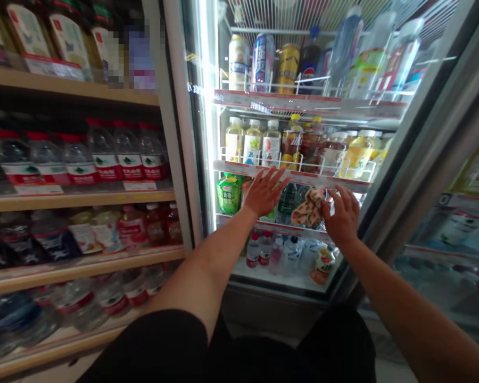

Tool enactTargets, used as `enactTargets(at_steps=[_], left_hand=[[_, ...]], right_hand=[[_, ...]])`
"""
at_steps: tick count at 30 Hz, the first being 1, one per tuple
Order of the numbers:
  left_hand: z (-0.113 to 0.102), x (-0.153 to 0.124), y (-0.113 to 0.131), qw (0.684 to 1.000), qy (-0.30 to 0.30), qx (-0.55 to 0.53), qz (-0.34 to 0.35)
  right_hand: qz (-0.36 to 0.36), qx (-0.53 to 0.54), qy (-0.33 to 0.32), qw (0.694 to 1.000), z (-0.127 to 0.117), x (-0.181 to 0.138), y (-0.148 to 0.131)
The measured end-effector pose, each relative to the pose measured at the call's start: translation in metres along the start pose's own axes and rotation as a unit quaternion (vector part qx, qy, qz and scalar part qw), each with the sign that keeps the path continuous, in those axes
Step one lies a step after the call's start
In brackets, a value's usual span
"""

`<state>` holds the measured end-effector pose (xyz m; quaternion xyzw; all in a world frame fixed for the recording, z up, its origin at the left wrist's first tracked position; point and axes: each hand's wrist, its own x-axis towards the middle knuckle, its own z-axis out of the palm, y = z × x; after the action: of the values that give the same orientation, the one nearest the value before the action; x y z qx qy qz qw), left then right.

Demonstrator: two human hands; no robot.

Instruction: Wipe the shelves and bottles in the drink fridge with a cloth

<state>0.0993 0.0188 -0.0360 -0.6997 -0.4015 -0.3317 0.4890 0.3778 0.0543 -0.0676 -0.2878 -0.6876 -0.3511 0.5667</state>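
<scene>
My left hand (264,190) reaches into the open drinks fridge with its fingers spread, over the front rail of the third shelf (239,169) beside a green pouch drink (229,192). To its right, my right hand (342,215) grips a crumpled patterned cloth (309,208) in front of dark bottles (288,202) on that shelf. Both forearms stretch up from the bottom of the view.
Fridge shelves hold cans (263,61) on top, juice bottles (252,141) below, small bottles (263,249) at the bottom. The open glass door (435,133) stands at the right. Wooden shelves (75,199) with water bottles (104,154) fill the left.
</scene>
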Motion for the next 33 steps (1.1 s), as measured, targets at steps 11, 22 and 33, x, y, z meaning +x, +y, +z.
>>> enactTargets(at_steps=[11, 22, 33], left_hand=[[0.001, -0.001, 0.0, 1.0, 0.018, 0.007, 0.006], [0.002, 0.0, 0.0, 1.0, 0.017, -0.012, 0.0], [0.002, 0.0, 0.0, 1.0, 0.025, -0.017, 0.0]], right_hand=[[-0.056, 0.032, -0.148, 0.987, -0.001, -0.009, -0.032], [-0.028, 0.034, -0.134, 0.99, 0.005, -0.017, -0.042], [-0.098, -0.006, -0.155, 0.983, -0.001, -0.014, -0.055]])
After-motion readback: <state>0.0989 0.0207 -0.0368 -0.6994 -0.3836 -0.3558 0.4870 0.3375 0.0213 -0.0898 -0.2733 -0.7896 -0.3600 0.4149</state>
